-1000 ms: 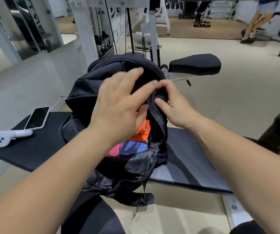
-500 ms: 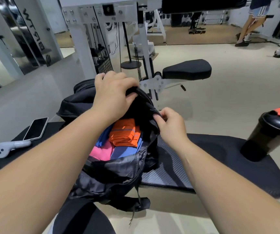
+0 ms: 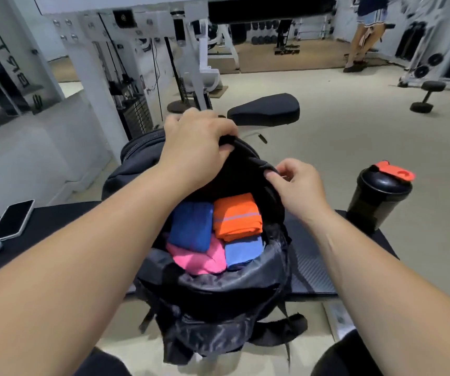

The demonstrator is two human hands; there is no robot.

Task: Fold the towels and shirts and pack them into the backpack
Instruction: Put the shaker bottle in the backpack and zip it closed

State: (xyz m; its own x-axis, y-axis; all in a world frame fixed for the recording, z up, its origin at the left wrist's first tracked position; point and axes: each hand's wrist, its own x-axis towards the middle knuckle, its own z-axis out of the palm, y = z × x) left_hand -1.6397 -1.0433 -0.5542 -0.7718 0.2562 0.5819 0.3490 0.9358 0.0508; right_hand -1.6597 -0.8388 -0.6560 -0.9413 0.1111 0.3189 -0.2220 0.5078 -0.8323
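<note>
So my left hand (image 3: 196,142) is clamped over the top edge of the backpack (image 3: 218,291), fingers curled tight round the fabric. My right hand (image 3: 297,185) is pinching the rim on the other side between thumb and fingertips. The bag sits open on the black bench (image 3: 313,270), and inside there's a dark blue roll (image 3: 191,226), an orange one (image 3: 236,215), a pink one (image 3: 196,257) and a lighter blue one (image 3: 243,251) packed snug together. Phone (image 3: 12,219) off to my left, shaker bottle (image 3: 376,196) to my right.
</note>
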